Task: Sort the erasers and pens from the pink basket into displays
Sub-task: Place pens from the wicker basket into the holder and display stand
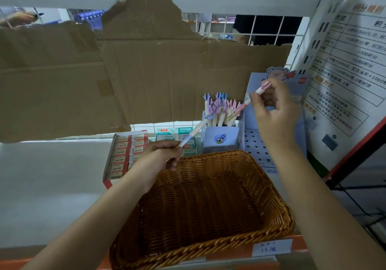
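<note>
Nearly finished, I am judging: the brown woven wicker basket (208, 246) is looking empty, boxed erasers (125, 152) are sitting just behind it, my left grip (160, 154) is pinching a lilac-white pen (193, 131) and my right grip (275, 119) a pink pen (242, 106), beside the pale-blue pen cup (221, 138) behind it.

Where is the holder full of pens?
In the head view, the pen holder stands right of centre just behind the wicker basket, between the eraser boxes and the perforated display.

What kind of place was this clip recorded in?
Probably a stationery shop: boxed erasers in display cartons, a holder packed with matching pens, and a handwritten shelf label.
</note>
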